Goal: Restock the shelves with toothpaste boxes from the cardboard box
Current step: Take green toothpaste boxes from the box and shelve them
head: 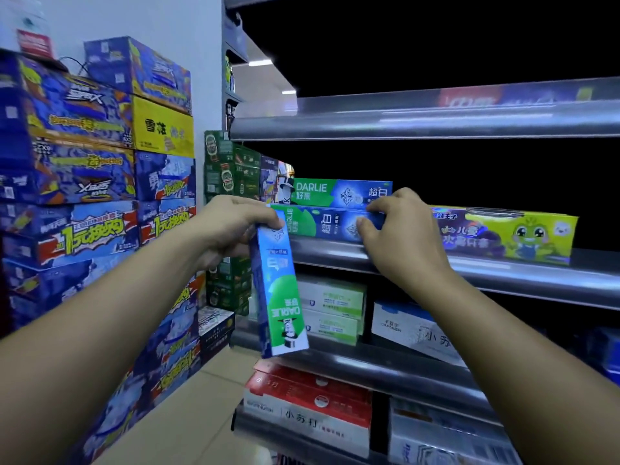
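Three green-and-blue Darlie toothpaste boxes are in view. There is one yellow-green children's toothpaste box and two pale green boxes, stacked. Two hands show: left hand and right hand. The blue drink cartons number perhaps a dozen, too blurred to count.

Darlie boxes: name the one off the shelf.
The Darlie box hanging on end, logo upside down, gripped by the left hand. The back box and front box lie lengthwise on the shelf, the right hand holding the front one.
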{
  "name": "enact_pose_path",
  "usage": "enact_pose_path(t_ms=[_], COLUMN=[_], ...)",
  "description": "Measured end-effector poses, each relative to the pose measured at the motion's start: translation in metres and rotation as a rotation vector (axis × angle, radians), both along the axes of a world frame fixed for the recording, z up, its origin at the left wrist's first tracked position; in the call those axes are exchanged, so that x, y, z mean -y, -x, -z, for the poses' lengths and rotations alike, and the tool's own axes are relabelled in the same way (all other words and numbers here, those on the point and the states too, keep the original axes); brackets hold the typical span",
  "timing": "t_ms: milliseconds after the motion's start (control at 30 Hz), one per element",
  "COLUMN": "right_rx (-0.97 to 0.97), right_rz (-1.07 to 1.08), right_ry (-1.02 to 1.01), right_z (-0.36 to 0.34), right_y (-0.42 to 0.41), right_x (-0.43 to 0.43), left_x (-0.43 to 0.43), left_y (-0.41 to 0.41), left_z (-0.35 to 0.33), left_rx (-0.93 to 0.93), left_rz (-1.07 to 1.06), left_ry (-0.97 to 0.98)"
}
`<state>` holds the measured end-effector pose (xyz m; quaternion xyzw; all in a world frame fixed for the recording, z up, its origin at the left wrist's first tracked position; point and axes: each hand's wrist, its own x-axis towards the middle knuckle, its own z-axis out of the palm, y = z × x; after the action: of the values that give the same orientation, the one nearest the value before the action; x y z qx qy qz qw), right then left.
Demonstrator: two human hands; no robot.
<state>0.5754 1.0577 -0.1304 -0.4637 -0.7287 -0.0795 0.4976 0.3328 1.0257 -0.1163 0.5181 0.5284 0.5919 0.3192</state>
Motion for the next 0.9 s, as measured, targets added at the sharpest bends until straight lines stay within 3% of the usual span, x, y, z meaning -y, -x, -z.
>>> enact_pose_path(t_ms=[167,333,467,600,733,900], right_rx=[0.036,0.004,-0.108,-0.128,-0.243,-0.6], right_rz=[0.0,-0.099,-0.539,-0.829,-0.868,-0.819], right_ry=[0.013,-0.252,0.206,0.459,0.475,0.267], right_z=[0.002,0.007,-0.002,-0.004,-0.001,-0.01], right_y=[-0.003,-0.007,0.004,0.011,0.011,-0.011], right_x=[0.007,0.027,0.043,0.045,0.046,0.042], left_x=[0.009,0.024,0.035,0.038,0.037,0.049], left_y=[-0.002,-0.005,-0.018,-0.034,-0.045,-0.022], left_z=[0.003,0.006,0.009,0.02,0.035,0.053], left_rx=[0.049,0.113,0.098,0.118,0.143,-0.108], left_rz=[0.018,0.004,0.17,0.327,0.348,0.283], left_ry=[-0.023,-0.193,-0.211,-0.274,-0.261,-0.09])
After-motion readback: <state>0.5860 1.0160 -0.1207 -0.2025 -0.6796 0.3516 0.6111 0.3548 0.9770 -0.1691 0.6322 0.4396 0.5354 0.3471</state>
